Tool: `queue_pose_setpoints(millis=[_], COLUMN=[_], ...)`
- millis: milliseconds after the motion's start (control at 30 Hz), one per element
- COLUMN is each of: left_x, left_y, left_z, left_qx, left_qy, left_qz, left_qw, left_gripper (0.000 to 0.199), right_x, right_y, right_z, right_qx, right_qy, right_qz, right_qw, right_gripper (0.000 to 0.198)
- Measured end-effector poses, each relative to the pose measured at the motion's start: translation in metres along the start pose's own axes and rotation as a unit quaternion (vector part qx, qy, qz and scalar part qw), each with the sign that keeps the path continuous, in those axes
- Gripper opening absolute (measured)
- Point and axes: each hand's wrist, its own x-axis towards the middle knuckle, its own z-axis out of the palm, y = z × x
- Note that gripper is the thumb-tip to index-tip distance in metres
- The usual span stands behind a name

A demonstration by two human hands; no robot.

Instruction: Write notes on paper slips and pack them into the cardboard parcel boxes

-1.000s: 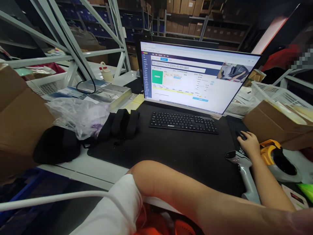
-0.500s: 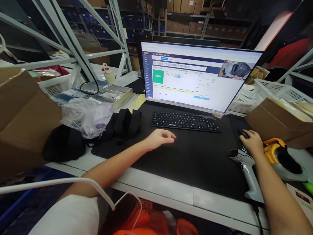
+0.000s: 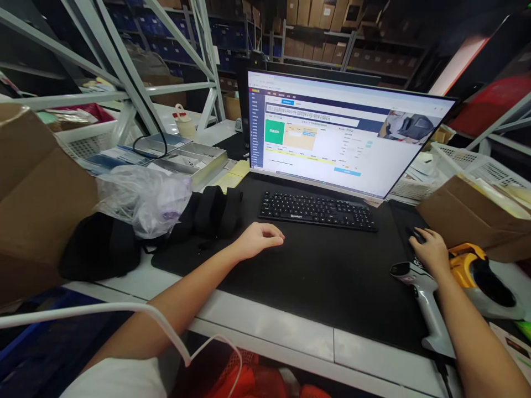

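Note:
My right hand [image 3: 431,252] rests over a black computer mouse [image 3: 418,235] at the right end of the dark desk mat [image 3: 327,276]. On the mat, my left hand [image 3: 258,241] lies loosely curled in front of the keyboard [image 3: 317,210], a gap showing between thumb and fingers and nothing visible in it. A grey barcode scanner [image 3: 427,309] lies just below my right hand, next to the forearm. Behind the keyboard stands a lit monitor [image 3: 307,166], its page showing a green square and a photo of a dark bag.
Black padded straps [image 3: 211,213] and a clear plastic bag [image 3: 143,193] lie left of my left hand, beside a large cardboard box [image 3: 41,199]. A yellow-and-grey device [image 3: 477,276] and another carton [image 3: 468,213] stand at the right. A white cable [image 3: 136,307] crosses the lower left.
My left hand has shifted slightly left across the mat. An orange-tinted panel now shows beside the green square on the screen. The view has tilted a little.

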Motion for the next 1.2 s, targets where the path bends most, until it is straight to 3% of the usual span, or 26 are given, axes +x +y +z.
queue_pose_setpoints(millis=[400, 1200], left_x=[-0.006, -0.01], left_y=[0.0, 0.006], left_z=[0.01, 0.014], left_qx=[0.074, 0.119], left_qy=[-0.052, -0.072], left_qz=[-0.017, -0.021], left_qw=[0.996, 0.99], left_gripper=[0.043, 0.031], right_x=[-0.002, -0.002], right_y=[-0.008, -0.011], right_z=[-0.004, -0.005], right_qx=[-0.004, -0.004], right_qy=[0.01, 0.012], right_qz=[0.011, 0.033], right_qw=[1.0, 0.999], right_gripper=[0.064, 0.067])
